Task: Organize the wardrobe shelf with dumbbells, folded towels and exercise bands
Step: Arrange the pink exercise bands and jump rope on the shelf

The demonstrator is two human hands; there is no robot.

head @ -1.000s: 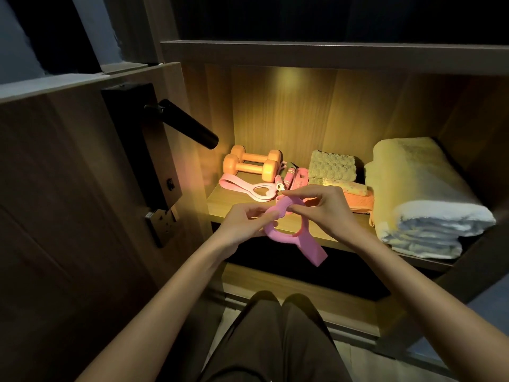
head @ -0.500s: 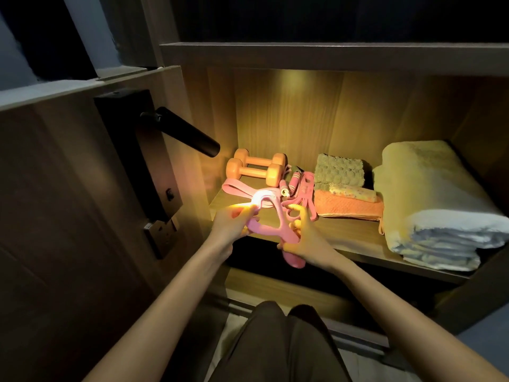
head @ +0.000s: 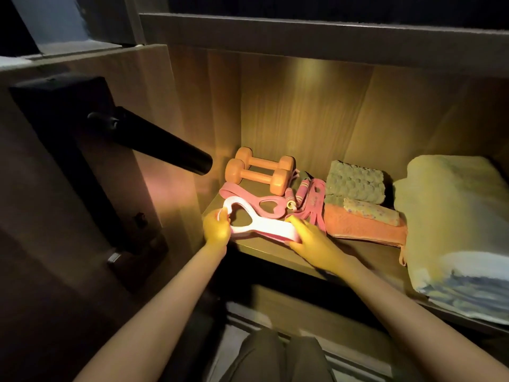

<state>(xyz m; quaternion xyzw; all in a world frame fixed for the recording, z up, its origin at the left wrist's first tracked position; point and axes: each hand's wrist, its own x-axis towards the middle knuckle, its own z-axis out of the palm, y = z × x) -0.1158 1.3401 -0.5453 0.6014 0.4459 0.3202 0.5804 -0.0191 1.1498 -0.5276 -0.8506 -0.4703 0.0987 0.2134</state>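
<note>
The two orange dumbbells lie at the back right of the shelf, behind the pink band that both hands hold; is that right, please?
Not quite: the head view shows the orange dumbbells at the back left of the shelf, not the right. They do lie behind the pink band held by the left hand and right hand.

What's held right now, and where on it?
Pink band, by both ends: left hand pinches the looped end, right hand holds the flat end.
</note>
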